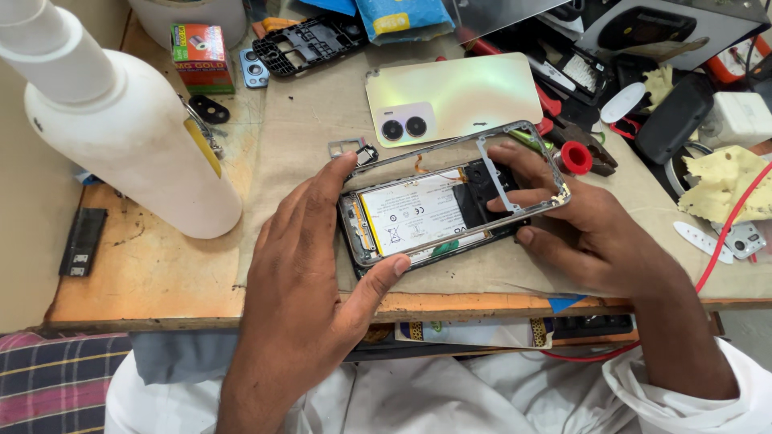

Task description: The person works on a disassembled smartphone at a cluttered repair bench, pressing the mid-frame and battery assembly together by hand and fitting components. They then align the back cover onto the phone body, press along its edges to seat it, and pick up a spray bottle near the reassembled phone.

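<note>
An opened phone [418, 217] lies on the worn wooden bench, its white battery and black inner parts exposed. A thin silver middle frame [515, 145] is tilted up off its right side. My left hand [310, 257] grips the phone's left end, thumb on the near edge and forefinger at the far corner. My right hand [579, 225] holds the right end, fingers pinching the silver frame and the phone body. The phone's pale gold back cover [466, 92] with two camera rings lies just behind.
A big white plastic bottle [129, 137] stands at the left. A small red and green box [201, 56], a black inner frame [310, 40], a red cap [576, 157], tools, yellow cloth [724, 185] and a red wire [724, 241] crowd the back and right.
</note>
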Motion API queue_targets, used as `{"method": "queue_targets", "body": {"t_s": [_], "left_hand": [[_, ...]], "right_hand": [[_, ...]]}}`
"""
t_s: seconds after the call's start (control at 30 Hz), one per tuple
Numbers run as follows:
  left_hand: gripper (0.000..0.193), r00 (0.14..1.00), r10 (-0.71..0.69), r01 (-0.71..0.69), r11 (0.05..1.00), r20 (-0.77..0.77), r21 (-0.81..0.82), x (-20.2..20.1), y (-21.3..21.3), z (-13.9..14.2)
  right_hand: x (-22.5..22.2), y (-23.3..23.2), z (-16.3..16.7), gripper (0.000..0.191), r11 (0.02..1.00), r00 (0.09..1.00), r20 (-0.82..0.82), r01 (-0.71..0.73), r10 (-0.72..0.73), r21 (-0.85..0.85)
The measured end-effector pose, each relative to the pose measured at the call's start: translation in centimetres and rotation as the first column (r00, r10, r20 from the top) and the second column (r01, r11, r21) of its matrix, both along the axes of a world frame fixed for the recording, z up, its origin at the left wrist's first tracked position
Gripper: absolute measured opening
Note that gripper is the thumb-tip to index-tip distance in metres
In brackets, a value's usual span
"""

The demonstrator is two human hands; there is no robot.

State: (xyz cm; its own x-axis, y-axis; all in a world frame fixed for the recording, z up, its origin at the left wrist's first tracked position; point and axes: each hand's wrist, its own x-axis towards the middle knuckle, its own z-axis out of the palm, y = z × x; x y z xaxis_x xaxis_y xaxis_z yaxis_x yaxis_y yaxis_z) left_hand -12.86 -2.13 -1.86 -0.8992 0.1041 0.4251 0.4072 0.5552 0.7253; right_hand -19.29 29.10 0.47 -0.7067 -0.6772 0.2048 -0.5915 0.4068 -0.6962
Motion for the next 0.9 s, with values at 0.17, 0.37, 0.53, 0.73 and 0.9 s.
{"method": "queue_targets", "body": {"t_s": [0.17,0.37,0.53,0.73,0.9], "left_hand": [[0.088,1.000,0.003,-0.003,1.000,0.015,0.002,-0.1,-0.1,0.1],[0.089,1.000,0.007,-0.007,1.000,-0.012,-0.017,-0.1,-0.2,0.0],[0.091,1.000,0.006,-0.006,1.000,-0.003,-0.028,-0.2,0.0,0.2],[0.096,0.999,-0.031,0.032,0.999,0.031,-0.034,-0.2,-0.3,0.5],[0.099,0.999,-0.027,0.028,0.999,0.022,-0.020,-0.3,-0.3,0.6]], "right_hand": [[0.6,0.2,0.9,0.036,0.994,0.995,-0.026,0.095,-0.093,0.049],[2.6,0.3,1.0,0.029,0.879,0.915,0.016,0.393,-0.404,-0.268],[2.0,-1.1,2.1,0.054,0.960,0.930,-0.269,0.275,-0.251,0.055],[0.1,-3.2,2.7,0.089,0.963,0.970,-0.234,0.124,-0.067,0.239],[-0.8,-3.0,2.6,0.086,0.948,0.987,-0.103,0.149,-0.125,0.281]]}}
